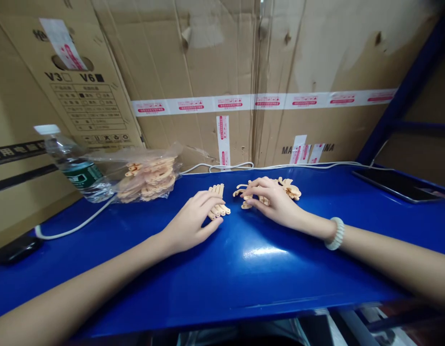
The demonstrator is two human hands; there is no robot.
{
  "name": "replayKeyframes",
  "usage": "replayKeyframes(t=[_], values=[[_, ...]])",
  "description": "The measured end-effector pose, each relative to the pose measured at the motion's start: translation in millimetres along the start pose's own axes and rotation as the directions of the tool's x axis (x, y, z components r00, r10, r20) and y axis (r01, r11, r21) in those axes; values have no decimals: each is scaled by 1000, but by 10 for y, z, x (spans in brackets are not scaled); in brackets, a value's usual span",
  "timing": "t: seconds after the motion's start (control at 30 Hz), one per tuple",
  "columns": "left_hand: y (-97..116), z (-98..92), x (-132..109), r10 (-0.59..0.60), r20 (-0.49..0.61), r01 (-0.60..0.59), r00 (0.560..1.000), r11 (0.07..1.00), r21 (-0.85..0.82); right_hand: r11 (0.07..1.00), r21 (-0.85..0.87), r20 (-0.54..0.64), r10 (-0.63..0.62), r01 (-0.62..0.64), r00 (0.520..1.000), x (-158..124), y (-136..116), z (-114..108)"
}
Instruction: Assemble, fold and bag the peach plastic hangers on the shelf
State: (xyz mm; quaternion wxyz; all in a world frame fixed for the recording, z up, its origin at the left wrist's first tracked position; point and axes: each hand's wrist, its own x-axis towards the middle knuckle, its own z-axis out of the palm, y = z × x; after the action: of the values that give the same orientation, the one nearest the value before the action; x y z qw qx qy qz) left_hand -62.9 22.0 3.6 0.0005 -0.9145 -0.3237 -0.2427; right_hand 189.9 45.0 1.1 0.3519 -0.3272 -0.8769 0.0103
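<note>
On the blue table (244, 259) my left hand (193, 221) rests with fingers stretched over a neat row of small beige plastic sticks (218, 198). My right hand (274, 199) lies to the right, fingers spread and curled on a loose pile of beige plastic pieces (285, 188). A pale bead bracelet (335, 233) circles my right wrist. Whether either hand pinches a piece is hidden by the fingers.
A clear plastic bag of more beige pieces (148, 175) lies at the left rear beside a tipped water bottle (73, 163). A white cable (222, 167) runs along the back. Cardboard boxes (215, 72) wall the rear. A dark tablet (398, 185) sits far right, a black device (15, 247) far left.
</note>
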Motion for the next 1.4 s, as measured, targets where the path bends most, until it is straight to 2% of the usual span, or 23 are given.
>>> replayKeyframes(t=[0.17,0.27,0.37,0.47,0.5,0.57,0.67,0.73,0.9,1.03,1.1,1.17,1.23,1.3,1.37,1.4], values=[[123,60,-68,-34,212,22,977,998,57,998,-62,96,20,-14,995,42,-2,48],[151,75,-93,-41,284,30,958,999,42,997,-63,144,52,-44,988,72,-7,30],[152,77,-103,-63,301,56,951,998,32,999,-27,98,43,-40,994,97,61,-169],[158,69,-102,-95,324,81,941,995,55,999,-47,48,28,-26,998,74,251,-504],[162,66,-100,-105,333,88,937,994,67,997,-77,58,13,-9,998,45,333,-607],[174,62,-93,-125,349,102,929,991,85,989,-143,162,-8,31,987,-42,499,-749],[191,61,-84,-144,363,118,921,989,92,985,-169,334,20,39,942,-207,688,-762],[201,59,-82,-147,362,123,921,988,90,990,-142,381,43,13,923,-297,755,-687],[210,46,-87,-149,373,127,916,988,83,991,-82,322,129,-108,938,-435,841,-612],[193,52,-90,-120,347,102,930,992,70,971,-94,300,240,-222,923,-551,1015,-753],[185,59,-90,-113,341,95,933,993,69,963,-93,318,268,-251,910,-594,1122,-825],[183,63,-89,-116,350,97,930,993,70,959,-111,286,280,-259,916,-602,1174,-863],[185,65,-88,-125,359,105,925,992,75,955,-142,204,284,-259,937,-567,1103,-859],[188,64,-86,-134,353,110,926,990,88,961,-161,156,250,-225,956,-504,877,-808],[185,64,-86,-131,337,104,932,990,99,985,-135,262,144,-111,954,-443,535,-720],[181,63,-88,-125,334,97,934,990,99,992,-112,352,92,-55,932,-422,354,-667]])
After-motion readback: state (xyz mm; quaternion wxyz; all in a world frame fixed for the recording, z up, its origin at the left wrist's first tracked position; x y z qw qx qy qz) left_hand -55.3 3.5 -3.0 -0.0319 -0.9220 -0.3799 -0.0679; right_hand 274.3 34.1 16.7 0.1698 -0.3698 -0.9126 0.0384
